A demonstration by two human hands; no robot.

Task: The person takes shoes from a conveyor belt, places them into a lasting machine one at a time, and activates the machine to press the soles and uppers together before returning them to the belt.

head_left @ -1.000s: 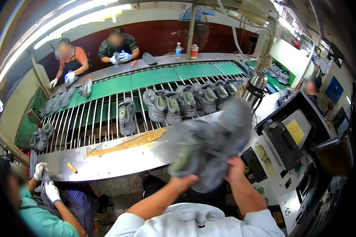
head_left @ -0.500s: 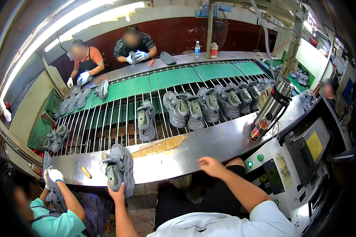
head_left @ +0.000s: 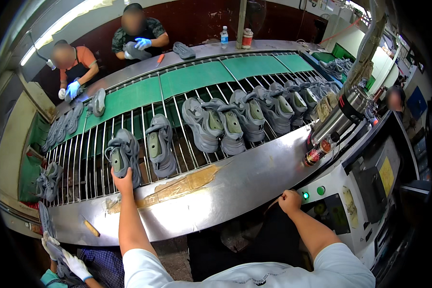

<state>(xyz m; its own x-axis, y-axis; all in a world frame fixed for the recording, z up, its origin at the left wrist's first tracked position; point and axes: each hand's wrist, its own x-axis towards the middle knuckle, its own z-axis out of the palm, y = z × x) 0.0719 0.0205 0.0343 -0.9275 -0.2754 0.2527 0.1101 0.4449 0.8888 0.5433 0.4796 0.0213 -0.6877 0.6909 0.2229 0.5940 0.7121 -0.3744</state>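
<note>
My left hand (head_left: 123,180) reaches over the steel ledge and grips a grey sneaker (head_left: 132,154) by its heel end. That sneaker is on the roller rack (head_left: 96,165), toe pointing away from me. Just right of it stands another grey sneaker (head_left: 161,150) with a pale green insole. My right hand (head_left: 290,202) is curled into a fist beside the machine's lit green button (head_left: 306,196); nothing shows in it.
Several grey sneakers (head_left: 231,126) line the rack to the right. A steel flask (head_left: 338,117) and a small bottle (head_left: 318,152) stand at the ledge's right end. A yellow-handled tool (head_left: 91,227) lies at left. Gloved co-workers handle soles across the line and at lower left.
My left hand has carried the sneaker from the ledge forward onto the rack. My right hand has moved right toward the machine, its fingers now curled tighter. The view has shifted.
</note>
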